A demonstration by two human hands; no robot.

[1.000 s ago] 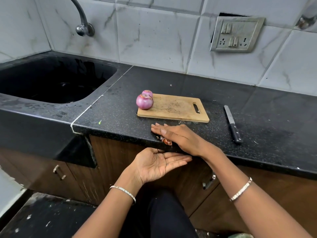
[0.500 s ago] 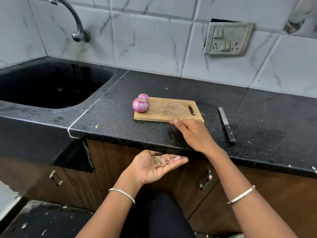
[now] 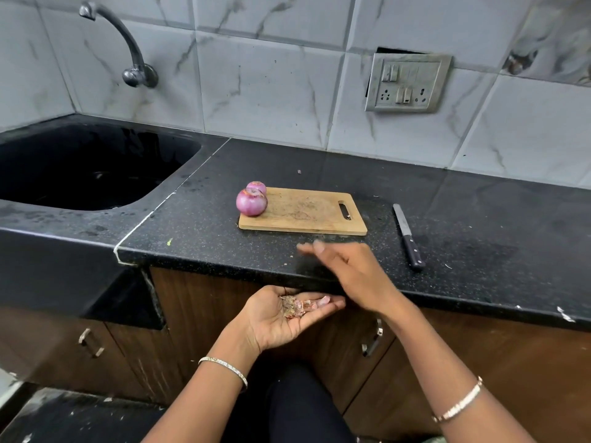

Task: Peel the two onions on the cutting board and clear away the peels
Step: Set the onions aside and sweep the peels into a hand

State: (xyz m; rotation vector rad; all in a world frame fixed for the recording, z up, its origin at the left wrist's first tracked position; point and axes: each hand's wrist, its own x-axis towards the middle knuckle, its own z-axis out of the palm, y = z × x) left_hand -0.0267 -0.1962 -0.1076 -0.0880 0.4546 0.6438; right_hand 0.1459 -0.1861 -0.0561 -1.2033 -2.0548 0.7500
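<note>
Two peeled purple onions sit at the left end of the wooden cutting board (image 3: 307, 215): the nearer onion (image 3: 251, 203) in front, the farther onion (image 3: 256, 187) half hidden behind it. My left hand (image 3: 281, 318) is cupped palm up just below the counter edge, carrying a small heap of onion peels (image 3: 297, 306). My right hand (image 3: 348, 270), blurred with fingers straight, lies flat over the counter in front of the board, holding nothing.
A knife (image 3: 407, 236) lies on the black counter (image 3: 479, 244) right of the board. A black sink (image 3: 80, 167) with a tap (image 3: 128, 49) is at the left. Cabinet doors with handles stand below the counter.
My right hand swept peel scraps off the counter edge into my left palm, reached up to the board's front edge, then came back left along the counter. Peels now lie in my left hand.
</note>
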